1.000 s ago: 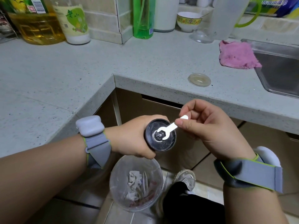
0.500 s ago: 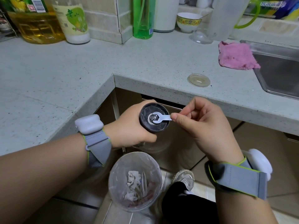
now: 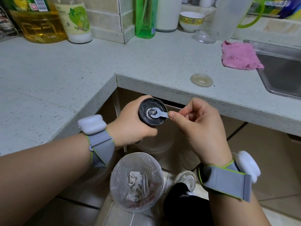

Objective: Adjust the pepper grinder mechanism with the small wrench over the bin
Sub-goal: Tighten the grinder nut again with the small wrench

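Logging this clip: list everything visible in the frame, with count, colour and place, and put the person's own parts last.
pepper grinder: 1, black, held end-up above the bin
small wrench: 1, silver, on the grinder's centre nut
bin: 1, clear-lined, on the floor, paper scraps inside
cloth: 1, pink, by the sink
sink: 1, steel, right
round lid: 1, clear, near the counter edge
oil bottle: 1, yellow, back left
green bottle: 1, back
bowl: 1, white and yellow, back
left hand: grips the grinder
right hand: pinches the wrench handle
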The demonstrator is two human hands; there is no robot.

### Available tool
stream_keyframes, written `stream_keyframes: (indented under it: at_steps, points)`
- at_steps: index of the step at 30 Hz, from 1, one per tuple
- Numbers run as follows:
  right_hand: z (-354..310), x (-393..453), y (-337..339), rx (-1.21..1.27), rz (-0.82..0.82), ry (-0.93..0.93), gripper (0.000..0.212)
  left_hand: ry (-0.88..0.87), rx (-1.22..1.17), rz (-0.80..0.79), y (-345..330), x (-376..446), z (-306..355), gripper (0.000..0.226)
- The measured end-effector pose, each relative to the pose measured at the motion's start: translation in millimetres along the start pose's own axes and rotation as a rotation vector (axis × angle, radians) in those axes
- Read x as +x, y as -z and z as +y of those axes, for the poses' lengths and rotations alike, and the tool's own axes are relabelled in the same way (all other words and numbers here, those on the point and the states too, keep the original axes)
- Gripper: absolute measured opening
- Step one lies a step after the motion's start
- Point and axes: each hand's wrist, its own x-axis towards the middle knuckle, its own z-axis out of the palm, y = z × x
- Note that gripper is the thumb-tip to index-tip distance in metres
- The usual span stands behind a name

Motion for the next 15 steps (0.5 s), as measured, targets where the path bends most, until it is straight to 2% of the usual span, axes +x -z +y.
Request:
stream_keyframes:
  at_steps: [15]
  points:
    - [-3.1, -12.4, -20.9, 0.007, 0.139, 0.105, 0.037, 0.019, -0.005, 0.169, -1.9, 1.8, -3.4, 0.049]
